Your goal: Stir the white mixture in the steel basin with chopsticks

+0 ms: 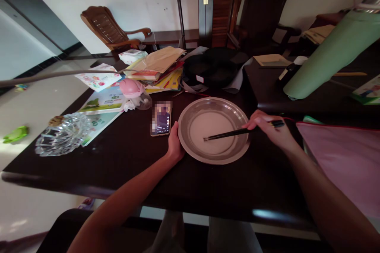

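Note:
A wide metal basin [216, 159] rests on the dark table in front of me, with a pale, whitish mixture [208, 126] covering its bottom. My left hand [175, 144] grips the basin's left rim, the thumb up along its side. Dark chopsticks [230, 133] are pinched in my right hand [268, 128] over the right rim. Their tips meet the pale mixture near the middle of the basin. Just left of the basin lies a phone [162, 118] with its screen lit.
A pink-lidded cup [135, 93], a glass dish [63, 136] and stacked papers [160, 63] occupy the left side. Behind the basin sits a round black pan-like object [210, 67]. A tall green bottle [329, 55] and a pink pouch [341, 162] are on the right.

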{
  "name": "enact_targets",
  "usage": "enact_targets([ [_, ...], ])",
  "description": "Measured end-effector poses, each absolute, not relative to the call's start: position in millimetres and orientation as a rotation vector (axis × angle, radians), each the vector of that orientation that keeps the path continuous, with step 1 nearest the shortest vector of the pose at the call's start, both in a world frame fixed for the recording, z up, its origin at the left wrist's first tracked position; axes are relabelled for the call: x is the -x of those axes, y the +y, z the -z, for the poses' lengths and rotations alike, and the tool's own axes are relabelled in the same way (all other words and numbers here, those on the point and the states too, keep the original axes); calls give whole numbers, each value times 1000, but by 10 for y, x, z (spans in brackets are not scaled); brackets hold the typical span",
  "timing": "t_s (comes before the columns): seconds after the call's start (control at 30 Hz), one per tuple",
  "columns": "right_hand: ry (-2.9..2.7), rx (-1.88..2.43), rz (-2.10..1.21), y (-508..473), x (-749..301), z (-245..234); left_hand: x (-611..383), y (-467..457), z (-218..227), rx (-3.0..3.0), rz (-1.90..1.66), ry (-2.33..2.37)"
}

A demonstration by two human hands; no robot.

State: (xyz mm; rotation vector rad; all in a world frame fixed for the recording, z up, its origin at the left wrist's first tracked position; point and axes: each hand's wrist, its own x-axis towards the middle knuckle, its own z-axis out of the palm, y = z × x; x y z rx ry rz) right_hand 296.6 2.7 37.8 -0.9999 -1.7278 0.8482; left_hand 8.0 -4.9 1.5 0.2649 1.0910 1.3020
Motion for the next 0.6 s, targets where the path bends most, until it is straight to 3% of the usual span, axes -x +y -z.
enact_targets([
  [0.2,-1622,1105,-691,73,-3046,-353,-115,-83,-33,-250,-1335,1112],
  [0.43,-1698,982,-889,24,-2972,-357,-109,-85,-40,-279,-1355,1125],
  [0.6,-1666,1084,-737,48,-3009,-366,-113,-84,-48,-256,-1348,1140],
])
